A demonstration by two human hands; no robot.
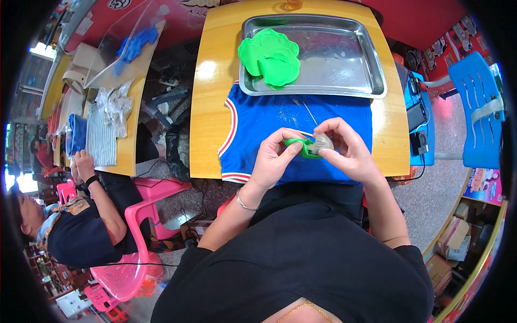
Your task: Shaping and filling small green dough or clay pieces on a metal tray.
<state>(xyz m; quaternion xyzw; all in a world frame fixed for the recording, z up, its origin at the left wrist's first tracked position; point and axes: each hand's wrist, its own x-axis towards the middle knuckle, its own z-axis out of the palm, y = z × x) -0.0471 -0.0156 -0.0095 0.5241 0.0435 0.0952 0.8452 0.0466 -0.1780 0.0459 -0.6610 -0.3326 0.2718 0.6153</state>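
My left hand is closed, its thumb and fingers pinching a small, soft, bright green piece. Close beside it, my right hand pinches a crumpled, greyish, see-through lump that touches the green piece; what it is made of I cannot tell. Both hands are above a blue sleeveless jersey with red and white trim, spread on the table and marked with pale smudges. A thin metal stick slants beyond my fingers. Farther off, several thin green rounds overlap at the left end of a metal tray.
The tray stands on a yellow wooden table. To the left, another person sits on a pink chair at a second table with striped cloth and clear plastic. A blue chair and black devices are at right.
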